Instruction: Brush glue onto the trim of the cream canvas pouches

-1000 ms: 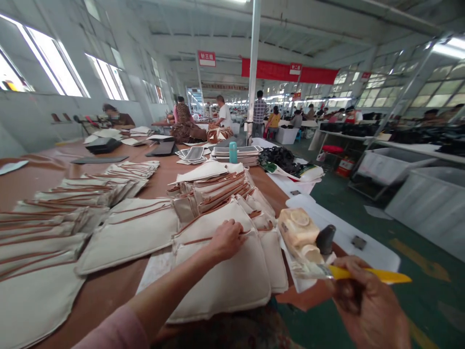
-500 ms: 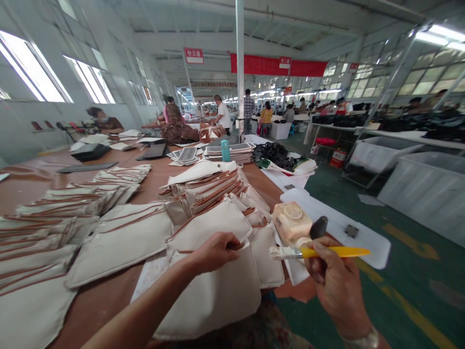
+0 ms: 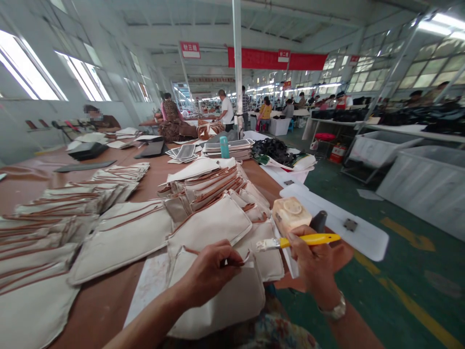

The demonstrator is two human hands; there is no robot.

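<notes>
Head camera: yellow brush (image 3: 319, 238) in your right hand (image 3: 311, 256), cream piece (image 3: 227, 308) pinched in your left hand (image 3: 214, 264)

Your left hand reached in over the cream piece, its thumb and fingers pinching the upper edge, where a small strip stood up at the fingertips. That piece lay in front of you at the near edge of the brown table (image 3: 103, 295), partly over a white sheet (image 3: 147, 286).

Your right hand held the brush by its yellow handle, thumb and fingers closed around it, with a watch (image 3: 336, 308) on that wrist. The brush was nearly level, its whitish bristles pointing left, near your left fingertips and in front of other cream pieces; whether they touched anything, you could not tell from this view.

Just beyond your right hand stood a stained plastic container (image 3: 285, 213), with a dark object (image 3: 318, 221) beside it. A pile of cream pieces (image 3: 207, 186) with brown edges rose beyond the held one, and overlapping rows of cream pieces (image 3: 69, 201) covered the table to your left. Farther back, a turquoise bottle (image 3: 224, 147) stood upright by a stack of grey-faced panels (image 3: 240, 149).
</notes>
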